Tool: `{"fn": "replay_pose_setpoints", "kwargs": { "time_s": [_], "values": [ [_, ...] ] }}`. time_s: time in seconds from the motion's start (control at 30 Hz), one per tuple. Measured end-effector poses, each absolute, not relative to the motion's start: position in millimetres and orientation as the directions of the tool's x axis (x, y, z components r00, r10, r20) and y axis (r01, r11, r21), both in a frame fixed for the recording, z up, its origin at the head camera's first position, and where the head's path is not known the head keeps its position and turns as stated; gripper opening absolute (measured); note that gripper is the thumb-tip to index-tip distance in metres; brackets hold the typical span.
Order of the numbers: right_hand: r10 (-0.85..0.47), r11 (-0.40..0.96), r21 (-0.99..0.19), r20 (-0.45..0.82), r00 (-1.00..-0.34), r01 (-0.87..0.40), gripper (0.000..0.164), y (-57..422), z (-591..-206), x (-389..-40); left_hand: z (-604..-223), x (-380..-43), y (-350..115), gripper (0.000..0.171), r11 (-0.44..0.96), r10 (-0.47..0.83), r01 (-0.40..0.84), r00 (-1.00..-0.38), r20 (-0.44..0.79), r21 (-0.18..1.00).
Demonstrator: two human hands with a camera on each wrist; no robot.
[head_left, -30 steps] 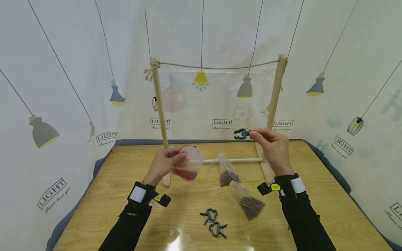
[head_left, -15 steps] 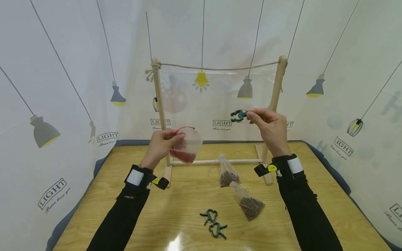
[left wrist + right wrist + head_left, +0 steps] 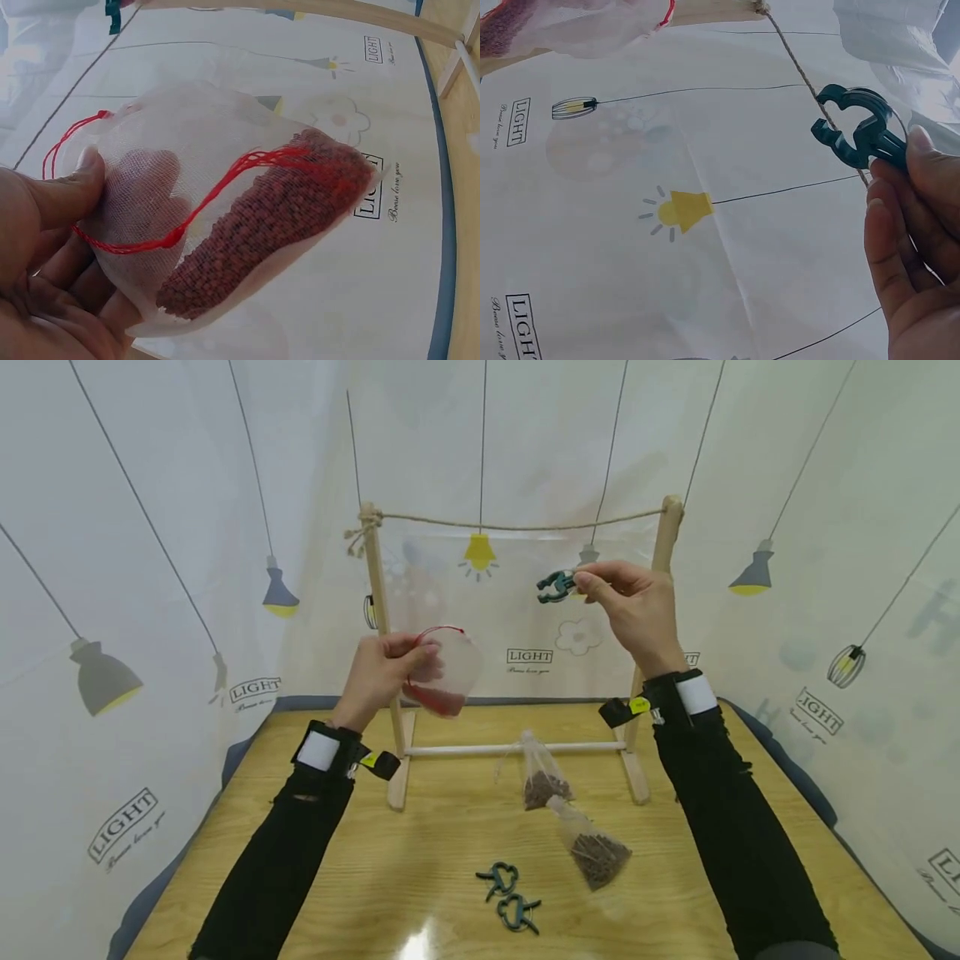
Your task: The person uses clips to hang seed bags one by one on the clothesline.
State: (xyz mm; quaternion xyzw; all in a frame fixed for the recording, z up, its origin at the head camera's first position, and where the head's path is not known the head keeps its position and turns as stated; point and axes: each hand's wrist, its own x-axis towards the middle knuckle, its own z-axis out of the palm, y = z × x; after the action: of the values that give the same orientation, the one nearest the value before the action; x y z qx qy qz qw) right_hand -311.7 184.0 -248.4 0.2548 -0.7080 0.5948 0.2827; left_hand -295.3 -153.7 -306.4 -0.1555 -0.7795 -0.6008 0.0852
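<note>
My left hand (image 3: 381, 675) pinches the upper part of a sheer mesh drawstring bag (image 3: 247, 202) between thumb and fingers. Red cord loops hang from the bag, and small reddish-brown grains fill its lower end. My right hand (image 3: 637, 610) squeezes the handles of a dark green plastic clip (image 3: 859, 124), whose jaws stand apart and point left. In the head view the clip is below a twine line (image 3: 517, 527) strung between two wooden posts. The bag hangs lower, in front of the left post (image 3: 377, 577).
Two more mesh bags with dark contents, one (image 3: 542, 777) behind the other (image 3: 596, 852), lie on the wooden table (image 3: 315, 860). Two green clips, one (image 3: 498, 880) just behind the other (image 3: 517, 912), lie near the front. A white bar (image 3: 465, 749) joins the posts low down.
Both hands have risen towards the twine, the left with the bag and the right with the clip. The right hand has also shifted slightly left. The things on the table have stayed put.
</note>
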Motion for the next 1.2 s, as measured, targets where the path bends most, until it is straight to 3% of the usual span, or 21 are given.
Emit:
{"fn": "replay_pose_setpoints", "kwargs": {
  "time_s": [0.33, 0.73, 1.2],
  "values": [
    [-0.063, 0.302, -0.631, 0.735, -0.676, -0.714, 0.019, 172.0, -203.0, -323.4, -280.4, -305.1, -150.0, 0.034, 0.235, 0.139, 0.382, -0.923, 0.358, 0.894],
    [-0.107, 0.293, -0.637, 0.719, -0.687, -0.713, 0.021, 149.0, -170.5, -337.2, -249.9, -313.4, -144.9, 0.030, 0.286, 0.101, 0.508, -0.859, 0.502, 0.812],
    [-0.210, 0.370, -0.572, 0.716, -0.666, -0.732, 0.022, 116.5, -144.7, -346.8, -226.2, -326.9, -132.6, 0.031, 0.328, 0.040, 0.494, -0.859, 0.511, 0.805]
  ]
}}
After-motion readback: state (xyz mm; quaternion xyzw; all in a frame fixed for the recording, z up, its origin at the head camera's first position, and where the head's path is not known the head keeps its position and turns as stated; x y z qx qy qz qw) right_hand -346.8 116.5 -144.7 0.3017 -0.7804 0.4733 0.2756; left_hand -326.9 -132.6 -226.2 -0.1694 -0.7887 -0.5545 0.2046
